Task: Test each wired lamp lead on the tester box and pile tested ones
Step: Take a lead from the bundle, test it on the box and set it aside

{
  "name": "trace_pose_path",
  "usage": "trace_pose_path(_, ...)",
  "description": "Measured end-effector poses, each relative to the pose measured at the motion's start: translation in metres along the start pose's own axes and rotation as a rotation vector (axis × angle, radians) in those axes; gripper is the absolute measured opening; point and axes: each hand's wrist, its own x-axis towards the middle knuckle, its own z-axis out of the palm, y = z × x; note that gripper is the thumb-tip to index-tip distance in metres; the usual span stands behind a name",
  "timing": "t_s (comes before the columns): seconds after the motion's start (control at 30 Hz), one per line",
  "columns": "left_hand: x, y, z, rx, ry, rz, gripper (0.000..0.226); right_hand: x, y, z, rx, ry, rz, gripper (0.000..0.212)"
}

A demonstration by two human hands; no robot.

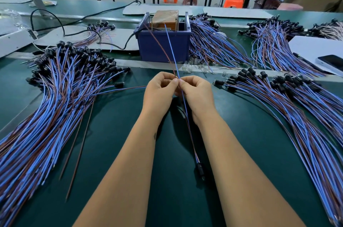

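Note:
My left hand and my right hand meet at the middle of the green table, both pinching one lamp lead. Its blue and brown wires run up from my fingers toward the top of the tester box, a blue bin holding a brown block. The lead's black lamp holder lies on the table between my forearms. A big pile of leads fans out on my left. Another pile spreads on my right.
More lead bundles lie behind and right of the box. A black power cable loops at the back left. A phone and white sheet sit at the far right. Small clear bulbs lie along the rail. Two loose brown wires lie at left.

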Motion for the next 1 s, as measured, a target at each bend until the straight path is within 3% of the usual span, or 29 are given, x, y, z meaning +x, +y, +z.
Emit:
trace_pose_path(0.37, 0.001, 0.003, -0.001, 0.134, 0.159, -0.029, 0.014, -0.006, -0.003, 0.001, -0.229, 0.109, -0.134, 0.011)
trace_pose_path(0.6, 0.004, 0.004, -0.006, 0.101, 0.188, -0.132, 0.012, -0.005, -0.006, 0.000, -0.230, 0.154, -0.137, 0.013)
trace_pose_path(0.8, 0.006, 0.002, -0.008, 0.111, 0.178, -0.121, 0.023, -0.003, -0.004, 0.000, -0.103, 0.138, -0.043, 0.020)
trace_pose_path(1.0, 0.005, 0.002, -0.011, 0.089, 0.219, -0.086, 0.028, -0.003, -0.004, 0.000, -0.139, 0.127, -0.082, 0.021)
